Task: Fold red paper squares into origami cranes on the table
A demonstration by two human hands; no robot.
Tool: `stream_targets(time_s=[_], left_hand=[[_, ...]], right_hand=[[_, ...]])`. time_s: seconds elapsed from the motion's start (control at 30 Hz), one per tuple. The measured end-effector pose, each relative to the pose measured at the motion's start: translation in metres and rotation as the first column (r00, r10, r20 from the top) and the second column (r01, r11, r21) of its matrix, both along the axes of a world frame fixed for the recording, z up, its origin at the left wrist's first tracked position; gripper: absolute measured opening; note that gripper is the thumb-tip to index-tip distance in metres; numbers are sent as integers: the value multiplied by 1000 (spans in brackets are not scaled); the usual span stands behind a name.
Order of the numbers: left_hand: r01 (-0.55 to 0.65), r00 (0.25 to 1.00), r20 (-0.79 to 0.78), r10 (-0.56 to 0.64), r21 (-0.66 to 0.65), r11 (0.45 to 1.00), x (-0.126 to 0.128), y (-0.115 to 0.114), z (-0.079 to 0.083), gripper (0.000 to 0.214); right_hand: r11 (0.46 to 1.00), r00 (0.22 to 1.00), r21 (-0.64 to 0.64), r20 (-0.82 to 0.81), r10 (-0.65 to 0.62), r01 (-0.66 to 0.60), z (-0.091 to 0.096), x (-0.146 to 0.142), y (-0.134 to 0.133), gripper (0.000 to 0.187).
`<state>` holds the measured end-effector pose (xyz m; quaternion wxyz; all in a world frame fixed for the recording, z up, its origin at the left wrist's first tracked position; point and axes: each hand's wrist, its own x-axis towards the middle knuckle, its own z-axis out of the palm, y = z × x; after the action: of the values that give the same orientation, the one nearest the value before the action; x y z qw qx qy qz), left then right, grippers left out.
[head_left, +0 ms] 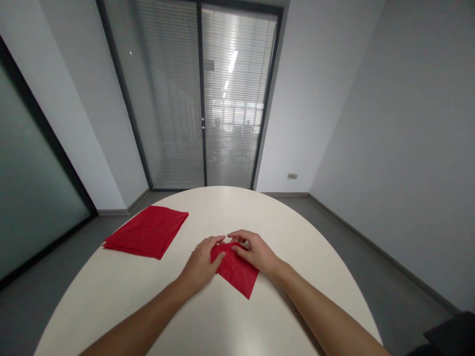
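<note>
A small red paper sheet (237,272), partly folded, lies on the round white table (208,316) in front of me. My left hand (202,262) rests on its left edge with fingers curled and pressing down on the paper. My right hand (252,249) lies on its upper right part, fingertips pinching a fold near the top. Both hands meet over the sheet's far corner, which they hide.
A stack of flat red sheets (148,231) lies at the table's far left. Beyond the table a glass door with blinds (202,99) stands shut. Grey floor surrounds the table, and a dark object (452,333) sits at the lower right.
</note>
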<state>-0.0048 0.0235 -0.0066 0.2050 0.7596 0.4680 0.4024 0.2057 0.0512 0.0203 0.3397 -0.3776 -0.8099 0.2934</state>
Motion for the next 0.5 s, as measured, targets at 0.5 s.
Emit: stream_targets(time_s=[0.5], left_hand=[[-46, 999, 41, 34, 353, 934, -11, 4, 11, 16]], right_hand=[[895, 994, 447, 97, -45, -4, 19, 18, 2, 21]])
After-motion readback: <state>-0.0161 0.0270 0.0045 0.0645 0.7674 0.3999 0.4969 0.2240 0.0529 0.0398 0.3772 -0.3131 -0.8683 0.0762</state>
